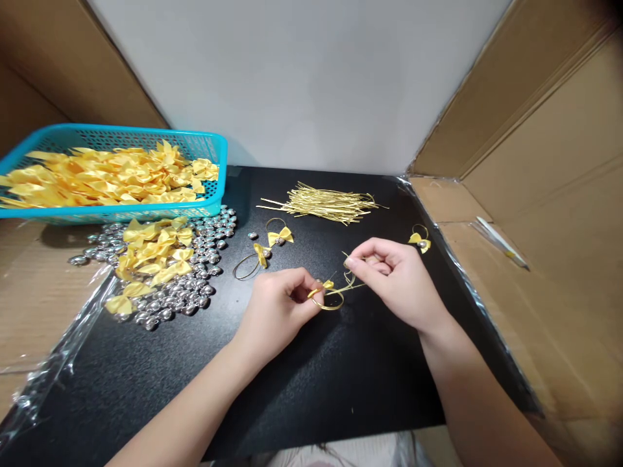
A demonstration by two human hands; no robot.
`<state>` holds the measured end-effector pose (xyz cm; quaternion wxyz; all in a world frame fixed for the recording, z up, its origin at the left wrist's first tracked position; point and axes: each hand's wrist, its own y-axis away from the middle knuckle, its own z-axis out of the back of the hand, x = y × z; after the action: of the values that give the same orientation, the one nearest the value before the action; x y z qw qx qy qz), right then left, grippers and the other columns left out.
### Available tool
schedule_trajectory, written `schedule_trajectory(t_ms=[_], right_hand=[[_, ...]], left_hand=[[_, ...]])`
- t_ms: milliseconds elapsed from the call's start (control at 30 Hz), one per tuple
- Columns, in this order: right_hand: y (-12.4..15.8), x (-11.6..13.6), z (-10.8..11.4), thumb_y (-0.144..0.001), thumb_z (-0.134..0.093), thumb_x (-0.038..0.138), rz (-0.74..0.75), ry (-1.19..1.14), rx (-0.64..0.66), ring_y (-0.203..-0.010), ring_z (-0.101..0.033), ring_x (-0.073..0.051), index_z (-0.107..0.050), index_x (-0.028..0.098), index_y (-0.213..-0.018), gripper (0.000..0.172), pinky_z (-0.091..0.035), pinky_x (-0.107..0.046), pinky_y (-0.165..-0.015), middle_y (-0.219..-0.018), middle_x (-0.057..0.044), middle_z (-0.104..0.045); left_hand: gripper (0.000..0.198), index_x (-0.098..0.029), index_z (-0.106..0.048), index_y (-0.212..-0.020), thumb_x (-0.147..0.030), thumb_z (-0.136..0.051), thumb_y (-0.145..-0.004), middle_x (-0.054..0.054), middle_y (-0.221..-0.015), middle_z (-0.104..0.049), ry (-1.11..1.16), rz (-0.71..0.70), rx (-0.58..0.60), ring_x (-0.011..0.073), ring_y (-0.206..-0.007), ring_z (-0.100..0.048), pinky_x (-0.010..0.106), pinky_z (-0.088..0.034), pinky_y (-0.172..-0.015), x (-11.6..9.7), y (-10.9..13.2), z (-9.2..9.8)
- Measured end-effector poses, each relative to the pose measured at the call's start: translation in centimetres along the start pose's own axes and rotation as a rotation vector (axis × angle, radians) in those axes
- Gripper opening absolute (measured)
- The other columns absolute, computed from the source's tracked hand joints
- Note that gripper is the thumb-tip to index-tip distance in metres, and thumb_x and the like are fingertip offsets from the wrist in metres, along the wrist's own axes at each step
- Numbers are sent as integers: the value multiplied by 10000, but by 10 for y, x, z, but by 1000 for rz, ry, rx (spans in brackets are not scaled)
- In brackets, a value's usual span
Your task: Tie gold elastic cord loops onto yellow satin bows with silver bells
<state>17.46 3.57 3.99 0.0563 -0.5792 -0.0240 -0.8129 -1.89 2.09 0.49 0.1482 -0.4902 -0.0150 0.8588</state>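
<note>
Between finger and thumb, my left hand [287,298] pinches a yellow ribbon bow [315,292] with a gold wire ring [335,306] beside it. My right hand [389,279] is closed on thin gold twist tie strands [349,277], which loop and run toward the bow. Most of the bow is covered by my left fingers. Left of the hands lie two bows with silver beads and rings, one bow [280,237] farther back and another bow [263,255] nearer. A similar bow [419,242] rests beyond my right hand.
A turquoise basket [221,175] full of yellow bows stands at the back left. Silver beads [182,295] and loose bows [156,250] are heaped in front of it. A bundle of gold ties [331,204] lies at the back. A white-handled cutter [501,243] rests on cardboard at right.
</note>
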Motion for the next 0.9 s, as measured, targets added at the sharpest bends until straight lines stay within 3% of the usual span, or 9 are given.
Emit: schedule_trajectory(t_ms=[167,333,433,500,567,633,700,800,900], right_hand=[[-1,3,16,-756,-728,403,-106,-362,262,-460,-341,-57,-565,158,-650,312,-349,-206,-473,-528,61,-413],[2,6,32,-821,-667,430,-228,-609,513,-389,-233,-37,-418,188,-593,415,-444,-235,-494,-470,110,-278],[1,5,34,-791,-704,457,-212,-436,382,-405,-245,-37,-380,198,-630,445,-397,-212,-480,-488,116,-289],[0,2,32,-751,-747,449,-177,-210,231,-439,-278,-47,-390,202,-677,440,-322,-192,-464,-515,112,-313],[-1,-3,28,-724,-774,411,-140,35,174,-472,-281,-59,-462,205,-771,377,-248,-192,-473,-531,114,-314],[-1,-7,25,-716,-780,380,-102,236,221,-493,-245,-64,-532,201,-831,327,-203,-204,-497,-524,116,-282],[0,-8,22,-773,-723,399,-69,337,294,-504,-233,-67,-548,182,-741,281,-186,-220,-510,-518,101,-272],[1,-4,20,-892,-565,417,19,298,356,-511,-254,-74,-426,170,-574,425,-197,-238,-505,-525,67,-303],[1,2,19,-915,-531,348,172,189,344,-529,-310,-81,-387,174,-559,422,-244,-241,-513,-557,46,-361]], left_hand=[[118,-151,-678,-655,-198,-659,-761,27,-639,-736,21,69,31,139,-537,-651,211,-454,-518,1,0,1],[142,-150,-671,-657,-240,-661,-767,41,-659,-746,51,109,20,143,-537,-647,215,-442,-505,4,-2,0],[153,-150,-669,-654,-255,-669,-765,38,-636,-738,51,121,-19,137,-519,-633,214,-438,-498,4,-2,1],[157,-153,-673,-659,-265,-675,-768,26,-606,-723,30,101,-77,128,-500,-615,212,-434,-493,3,-2,3],[152,-157,-679,-665,-265,-683,-771,12,-582,-707,-13,47,-147,117,-485,-593,209,-430,-492,2,-1,4],[137,-160,-681,-670,-249,-688,-773,3,-581,-703,-59,-26,-209,109,-481,-582,205,-432,-498,1,0,5],[121,-163,-683,-680,-232,-684,-779,4,-598,-709,-97,-88,-245,109,-490,-590,205,-441,-508,2,1,5],[104,-164,-680,-686,-206,-680,-781,6,-619,-714,-141,-132,-244,111,-501,-604,208,-452,-521,2,1,5],[97,-160,-677,-679,-167,-674,-776,6,-626,-713,-126,-148,-162,108,-514,-616,201,-461,-535,0,0,5]])
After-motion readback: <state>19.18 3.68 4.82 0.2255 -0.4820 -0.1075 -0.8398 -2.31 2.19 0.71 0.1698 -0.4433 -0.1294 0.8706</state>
